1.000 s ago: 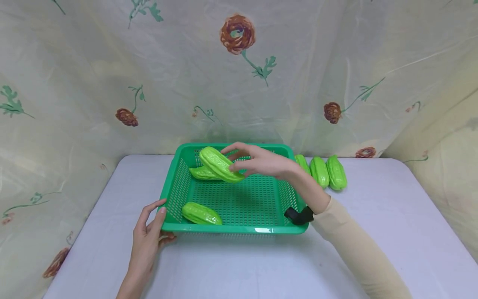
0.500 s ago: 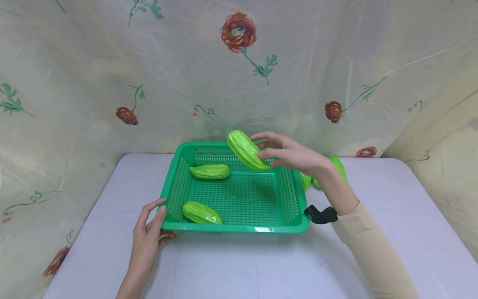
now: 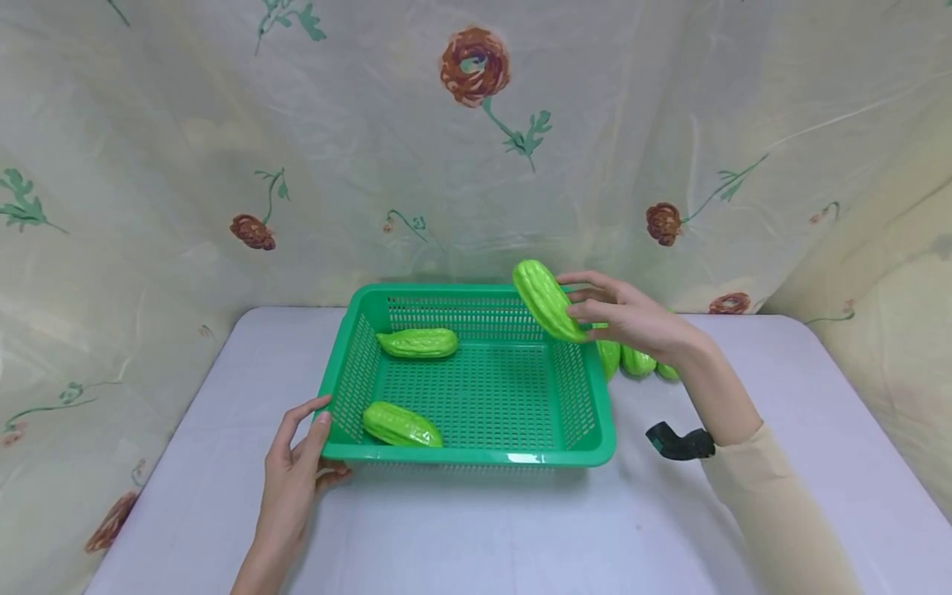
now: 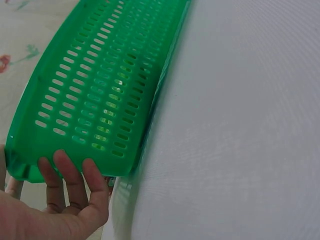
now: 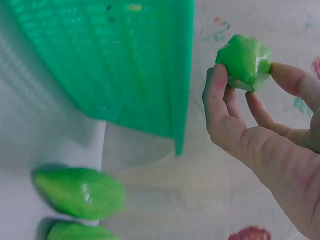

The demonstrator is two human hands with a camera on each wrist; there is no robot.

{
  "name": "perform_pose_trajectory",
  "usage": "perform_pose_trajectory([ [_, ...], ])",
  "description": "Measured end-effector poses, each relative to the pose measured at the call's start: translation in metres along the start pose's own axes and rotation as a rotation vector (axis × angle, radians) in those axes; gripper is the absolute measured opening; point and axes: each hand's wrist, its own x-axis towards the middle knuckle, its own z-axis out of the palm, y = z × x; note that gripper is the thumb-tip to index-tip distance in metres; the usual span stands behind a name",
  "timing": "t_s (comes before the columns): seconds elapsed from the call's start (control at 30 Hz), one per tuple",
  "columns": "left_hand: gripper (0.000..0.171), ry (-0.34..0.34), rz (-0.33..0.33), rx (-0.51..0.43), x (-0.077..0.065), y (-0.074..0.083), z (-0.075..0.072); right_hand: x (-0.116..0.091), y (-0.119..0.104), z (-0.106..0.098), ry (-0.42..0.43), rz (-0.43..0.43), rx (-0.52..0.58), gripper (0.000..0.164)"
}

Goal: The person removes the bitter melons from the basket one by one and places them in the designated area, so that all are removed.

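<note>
My right hand (image 3: 640,321) pinches a bright green bitter melon (image 3: 546,301) between thumb and fingers, tilted, over the right back corner of a green plastic basket (image 3: 476,457). The right wrist view shows this bitter melon (image 5: 244,61) end-on at the fingertips, higher than the basket's rim. My left hand (image 3: 292,463) grips the basket's front left corner, with its fingers against the outer wall (image 4: 75,110) in the left wrist view. Inside the basket lie one bitter melon (image 3: 418,343) at the back left and another bitter melon (image 3: 402,425) at the front left.
Several bitter melons lie beside the basket's right side, partly behind my right hand; one is a nearby bitter melon (image 5: 82,192). A white-covered table (image 3: 476,529) bears everything. Behind it hangs a flowered curtain (image 3: 335,149). A black strap piece (image 3: 680,442) juts from my right wrist.
My right hand has carried the bitter melon up and right, from above the back left of the basket to its right back corner. The left hand and basket have stayed put.
</note>
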Motion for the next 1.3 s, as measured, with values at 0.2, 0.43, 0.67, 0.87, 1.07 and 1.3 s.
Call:
perform_pose_trajectory([
  [0.2,0.042,0.005,0.006,0.009,0.000,0.000,0.000,-0.011,0.018,-0.016,0.041,0.001,0.050,0.059],
  [0.43,0.042,0.004,0.003,0.009,0.000,0.000,0.000,-0.026,0.033,-0.034,0.071,-0.004,0.114,0.056],
  [0.67,0.042,0.002,-0.004,0.012,0.000,-0.001,0.001,-0.042,0.044,-0.051,0.128,0.014,0.168,0.053],
  [0.87,0.043,0.008,-0.018,0.017,0.000,-0.002,0.002,-0.049,0.054,-0.064,0.149,0.056,0.200,0.054],
  [1.07,0.043,0.008,-0.022,0.015,0.000,-0.002,0.001,-0.058,0.064,-0.079,0.166,0.055,0.245,0.049],
  [1.3,0.042,0.007,-0.006,0.000,0.000,0.000,0.001,-0.061,0.078,-0.098,0.189,0.032,0.304,0.052],
])
